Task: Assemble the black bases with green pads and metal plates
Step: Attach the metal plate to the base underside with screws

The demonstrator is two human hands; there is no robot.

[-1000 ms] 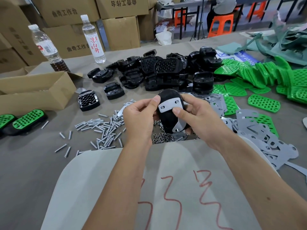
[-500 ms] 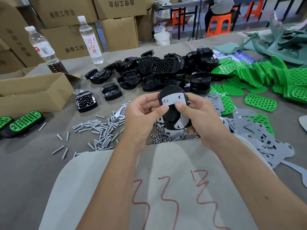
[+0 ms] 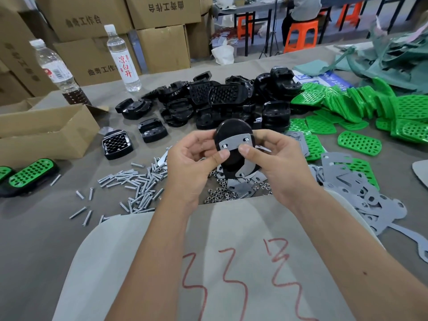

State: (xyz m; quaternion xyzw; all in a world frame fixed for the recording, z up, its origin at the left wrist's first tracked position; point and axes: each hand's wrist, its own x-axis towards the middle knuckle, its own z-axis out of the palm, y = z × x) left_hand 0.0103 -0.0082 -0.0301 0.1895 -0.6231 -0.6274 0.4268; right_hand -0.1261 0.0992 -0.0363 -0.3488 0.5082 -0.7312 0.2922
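Head view: taking the black base (image 3: 234, 133) in hand as the landmark, and working left to right.

Far left of it, two finished units with green pads (image 3: 30, 173) are lying by the cardboard box (image 3: 46, 133), so at least two assemblies are reading as done. Behind those, two water bottles are standing; the nearer-centre bottle (image 3: 124, 59) is carrying red characters 凉白开, and the cartons (image 3: 83, 22) behind are printed 曲奇工作台, one of them upside down. Loose screws (image 3: 136, 184) are lying scattered left of and below the base.

The left hand (image 3: 190, 163) is curling round the base's left edge, thumb pressing the metal plate (image 3: 234, 142) onto it. The base is being held up off the table, underside toward the camera, with two screw ends poking through the upper plate and a second plate showing at its lower end. The right hand (image 3: 275, 163) is gripping the right edge, thumb on the same plate. Nuts (image 3: 222, 195) are waiting just below; I judge none is fitted yet.

Behind the base, a large heap of bare bases (image 3: 208, 100); right of it, green pads (image 3: 359, 142) and grey plates (image 3: 361, 188) piled. Most of the job is looking undone. Blue printing far right is too blurred to read. Red scrawl on the cloth below is not legible as words.
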